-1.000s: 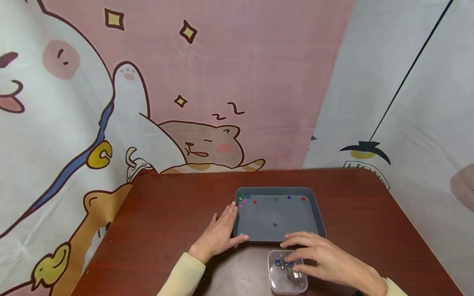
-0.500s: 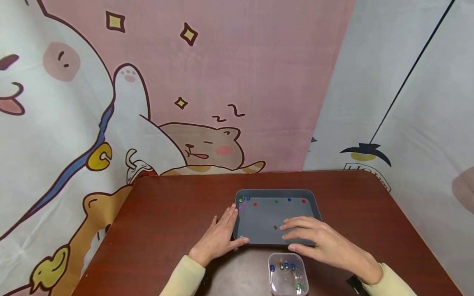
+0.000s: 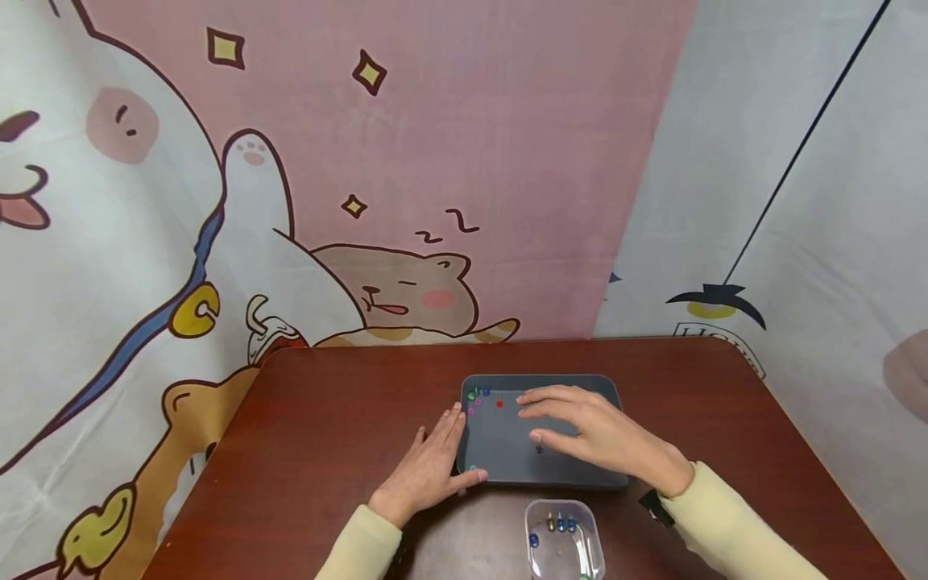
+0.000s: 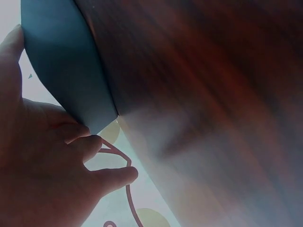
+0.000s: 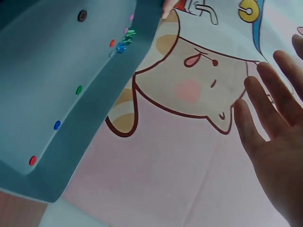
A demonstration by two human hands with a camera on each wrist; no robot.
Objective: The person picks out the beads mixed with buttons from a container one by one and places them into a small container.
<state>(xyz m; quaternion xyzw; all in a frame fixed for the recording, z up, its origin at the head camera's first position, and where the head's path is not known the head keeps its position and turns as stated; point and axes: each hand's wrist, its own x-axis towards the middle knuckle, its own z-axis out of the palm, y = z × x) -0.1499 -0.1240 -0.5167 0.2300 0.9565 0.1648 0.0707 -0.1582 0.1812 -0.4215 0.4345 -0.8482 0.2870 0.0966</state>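
Note:
A grey tray [image 3: 500, 455] sits on the table. My left hand [image 3: 424, 467] rests against its left side, fingers straight along the rim and thumb by the front corner. Over the tray's right half hovers my right hand [image 3: 594, 435], its fingers spread and holding nothing. Along the tray's far side in the right wrist view lie a red button [image 5: 32, 160], a blue button [image 5: 57, 125] and a green button [image 5: 79, 90]. A brown button [image 5: 82, 15] lies away from that row. Green and blue marbles [image 5: 122, 47] cluster in the far left corner.
A clear plastic box [image 3: 558, 560] with several marbles [image 3: 561, 525] stands in front of the tray. The brown table [image 3: 348, 403] ends at a patterned cloth backdrop [image 3: 544, 177]. A black device sits at my right wrist.
My right hand has moved from over the plastic box, forward and left, to above the tray. Marbles in the box have rolled to new places. My left hand has stayed at the tray.

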